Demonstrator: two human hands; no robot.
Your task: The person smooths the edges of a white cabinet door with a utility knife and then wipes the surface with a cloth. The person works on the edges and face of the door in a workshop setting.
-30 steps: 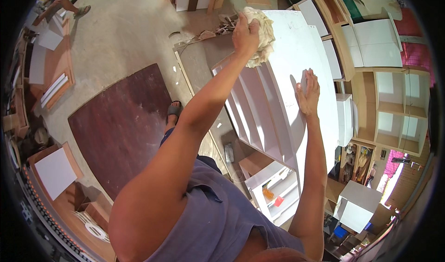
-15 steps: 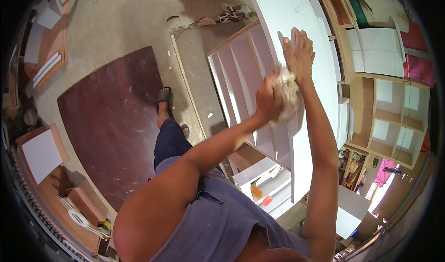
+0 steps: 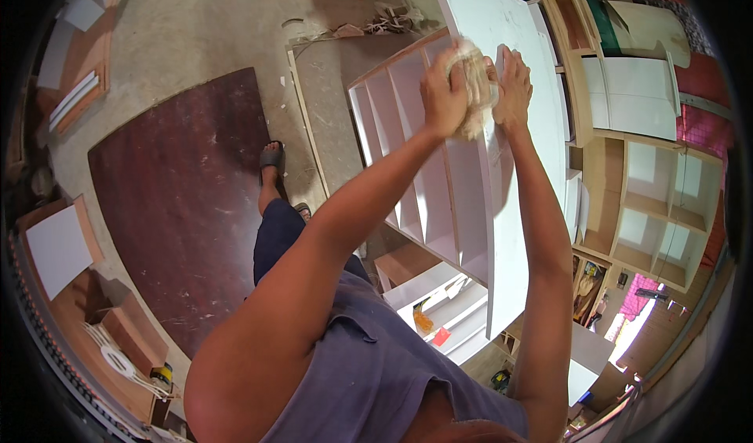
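Observation:
A crumpled beige-white rag (image 3: 475, 90), slightly blurred, is bunched in my left hand (image 3: 444, 94), whose fingers are closed round it. It rests against the left long edge of a white panel (image 3: 522, 200). My right hand (image 3: 514, 90) lies flat on the panel's face just to the right of the rag, fingers stretched out toward the far end. The panel stands along the side of a white shelf unit (image 3: 420, 141) with several slanting compartments. The hand and rag hide part of the panel's edge.
A large dark reddish-brown board (image 3: 184, 208) lies on the floor at left. Open wood-edged cabinets (image 3: 659, 200) stand at right. Cut panels (image 3: 59, 251) and a coil of pale cord (image 3: 121, 362) are at far left. Below the shelf unit sits a white drawer-like piece (image 3: 455, 317) with an orange item.
My left hand has moved the rag up and away along the panel's edge, toward its far end. The right hand stays on the panel. The view has shifted slightly.

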